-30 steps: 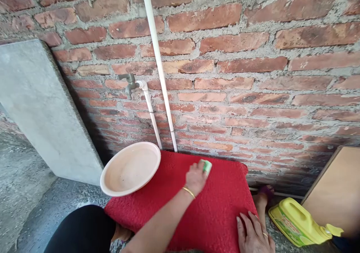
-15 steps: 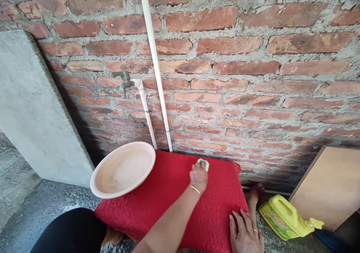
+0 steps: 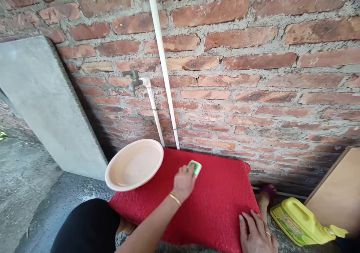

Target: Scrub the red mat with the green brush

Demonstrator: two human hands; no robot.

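A small green-and-white scrub brush is in my left hand, whose fingers close over it. It rests on a fuzzy red cloth spread flat over a low raised surface. At the cloth's lower right corner, my right hand lies palm down with fingers spread, pressing on the fabric. A pale pink basin sits on the cloth's far left corner, left of my left hand, with what looks like a little water inside.
On the brick wall, a grey tap stands above the basin beside a white pipe. A concrete slab leans at left. To the right are a yellow detergent jug and a wooden board. My knee borders the cloth.
My left hand has slid the brush leftward across the cloth, toward the basin. My right hand stays on the same corner. The camera view has turned slightly left.
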